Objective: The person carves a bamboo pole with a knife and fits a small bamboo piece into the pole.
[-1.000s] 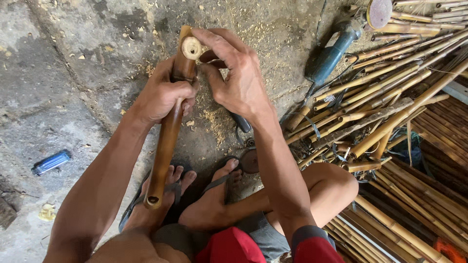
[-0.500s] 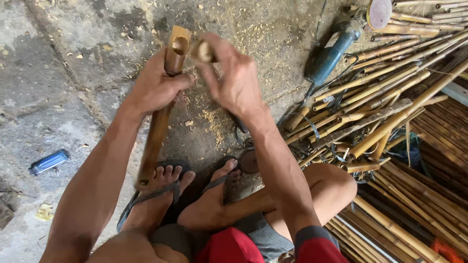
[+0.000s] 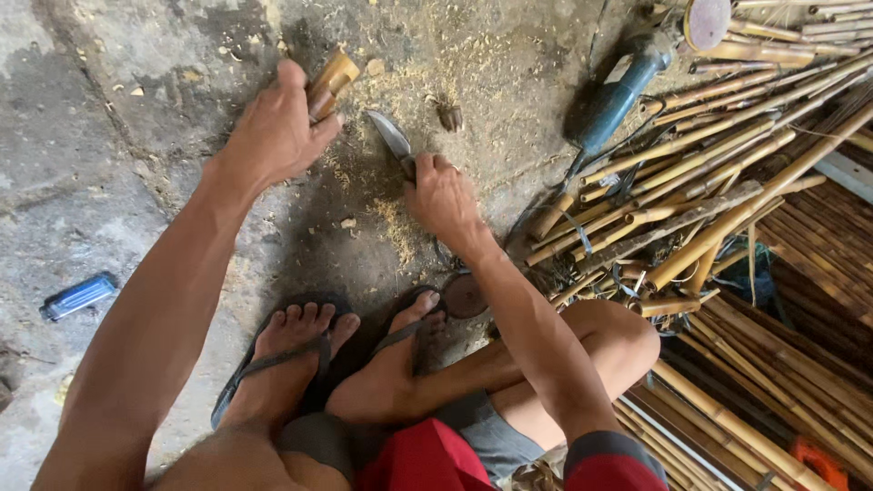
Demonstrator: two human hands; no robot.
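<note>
We sit low on the concrete floor [image 3: 109, 118] with our feet in sandals. Our left hand [image 3: 273, 136] is closed tight around a bamboo stick [image 3: 332, 82], and only its cut top end pokes out past our fingers. Our right hand [image 3: 441, 195] is closed around the handle of a knife [image 3: 393, 138], with the blade pointing up and away from us. The two hands are apart. We think the bamboo is light, hard and stiff, and a bit smooth, so holding it near the top keeps it steady. A blue grinder [image 3: 618, 91] and a pile of bamboo poles [image 3: 727, 191] lie to our right.
</note>
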